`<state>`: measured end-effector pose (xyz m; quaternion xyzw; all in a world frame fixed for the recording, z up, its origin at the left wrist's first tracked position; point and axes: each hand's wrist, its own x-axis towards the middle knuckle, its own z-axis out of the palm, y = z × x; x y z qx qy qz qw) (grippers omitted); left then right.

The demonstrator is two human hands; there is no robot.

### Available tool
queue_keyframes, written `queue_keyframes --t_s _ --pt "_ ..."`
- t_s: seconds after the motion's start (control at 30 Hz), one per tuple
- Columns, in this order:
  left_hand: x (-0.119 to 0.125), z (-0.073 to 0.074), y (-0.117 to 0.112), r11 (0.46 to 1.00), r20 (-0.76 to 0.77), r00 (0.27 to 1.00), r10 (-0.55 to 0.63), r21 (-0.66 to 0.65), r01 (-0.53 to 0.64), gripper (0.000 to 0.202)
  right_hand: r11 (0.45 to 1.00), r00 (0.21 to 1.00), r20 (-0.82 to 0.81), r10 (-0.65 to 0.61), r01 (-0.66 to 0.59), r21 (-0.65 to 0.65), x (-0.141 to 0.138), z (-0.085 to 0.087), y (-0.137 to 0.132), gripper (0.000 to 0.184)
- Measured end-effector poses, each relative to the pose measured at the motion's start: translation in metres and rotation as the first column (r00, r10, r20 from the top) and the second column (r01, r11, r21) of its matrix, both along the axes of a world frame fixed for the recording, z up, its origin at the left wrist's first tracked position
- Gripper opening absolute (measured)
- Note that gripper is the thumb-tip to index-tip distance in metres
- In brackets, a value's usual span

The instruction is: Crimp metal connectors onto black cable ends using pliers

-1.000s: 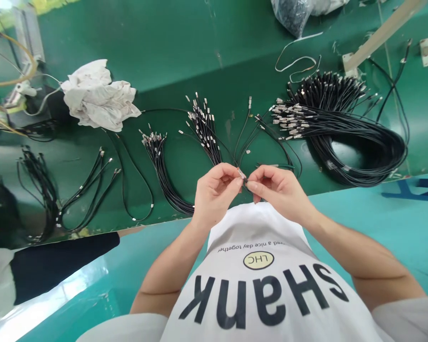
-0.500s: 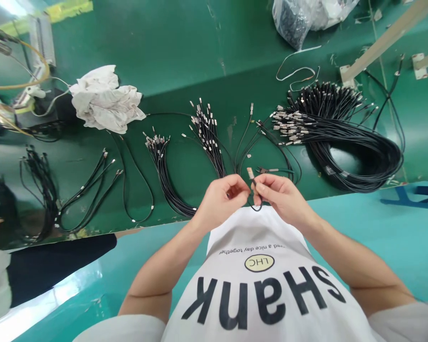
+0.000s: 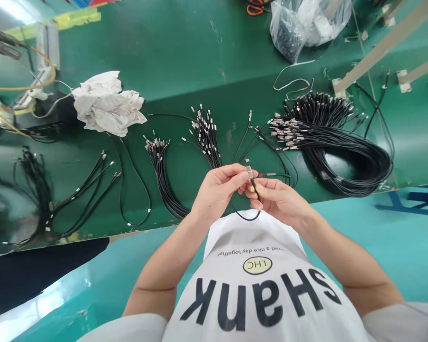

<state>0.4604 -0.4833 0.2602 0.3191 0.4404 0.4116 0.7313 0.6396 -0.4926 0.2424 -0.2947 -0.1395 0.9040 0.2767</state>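
A black cable (image 3: 248, 219) with a silver metal plug (image 3: 249, 172) on its end is held up at the table's front edge, its slack hanging in a loop. My right hand (image 3: 281, 195) is closed around the cable just below the plug. From the other side, my left hand (image 3: 217, 190) pinches the plug end between thumb and forefinger; its other fingertips are partly hidden. Just beyond my hands lie a bundle of black cables with silver ends (image 3: 207, 137) and a few loose black cables (image 3: 271, 135). Another curved cable bundle (image 3: 160, 171) is left of my left hand.
A large coiled cable bundle (image 3: 364, 161) lies on the green table (image 3: 178, 52) at right. Plastic bags (image 3: 303, 28) and orange-handled scissors (image 3: 255, 8) are at the back. A white cloth (image 3: 109, 104) and more cables (image 3: 39, 190) lie left. Beige posts (image 3: 371, 57) rise at right.
My left thumb and forefinger have moved right and up onto the plug end, which they were apart from before. The cable's hanging loop has grown larger. The view has shifted slightly.
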Motion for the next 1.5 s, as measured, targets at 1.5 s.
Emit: queue_keyframes --t_s 1.5 --pt "0.01 -0.005 -0.017 0.968 -0.226 0.946 0.233 0.15 -0.202 0.007 0.537 0.606 0.585 -0.539 -0.288 0.793 -0.005 0.005 -0.012 0.011"
